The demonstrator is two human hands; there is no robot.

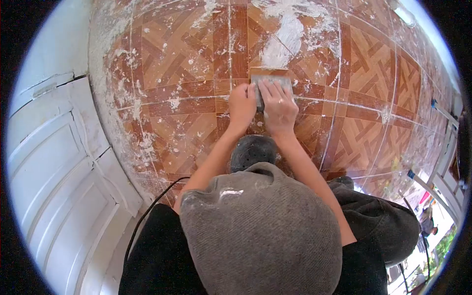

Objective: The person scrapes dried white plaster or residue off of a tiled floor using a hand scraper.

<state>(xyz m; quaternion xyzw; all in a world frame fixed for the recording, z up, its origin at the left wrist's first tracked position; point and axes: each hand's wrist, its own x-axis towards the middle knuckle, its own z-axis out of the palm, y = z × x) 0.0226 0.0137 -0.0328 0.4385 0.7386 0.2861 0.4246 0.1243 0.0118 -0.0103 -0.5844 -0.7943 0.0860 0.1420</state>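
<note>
We press our left hand point(242, 105) and right hand point(279, 107) side by side, fingers flattened, onto a small grey rectangular scraping pad point(271, 82) lying flat on the brown patterned floor tiles point(182, 49), just below a white plaster smear point(285, 34).

You are wearing a grey knitted cap point(260, 231) with a coarse ribbed weave, and a small smear of white dust is showing near its front edge. Your black top point(157, 255) is leaving both forearms bare up to the left hand point(242, 105) and the right hand point(279, 107), and specks of pale dust are clinging to the fingers. A thin black cable point(147, 216) is running over your left shoulder, dark grey trousers point(388, 221) are covering your right leg, and a dark perforated clog point(252, 151) is showing on one foot.
</note>
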